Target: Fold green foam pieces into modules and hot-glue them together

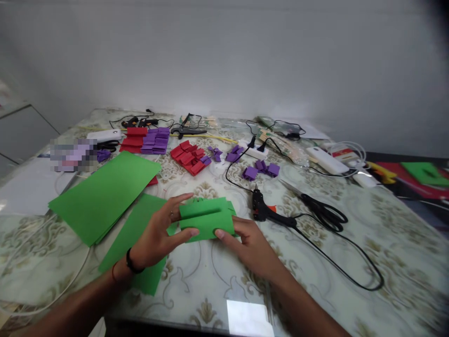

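Observation:
A folded green paper piece (206,218) lies between both hands above the glass-topped table (315,262). My left hand (159,236) pinches its left edge, thumb under and fingers over. My right hand (250,245) grips its right edge with the thumb on top. Under my left wrist lies a flat green sheet (140,243), and a stack of green sheets (105,194) sits further left.
A black glue gun (266,213) with its cord and black scissors (321,210) lie right of the hands. Red folded pieces (187,157), purple folded pieces (156,140), a white power strip (254,149), cables and a power bank (326,160) crowd the far side.

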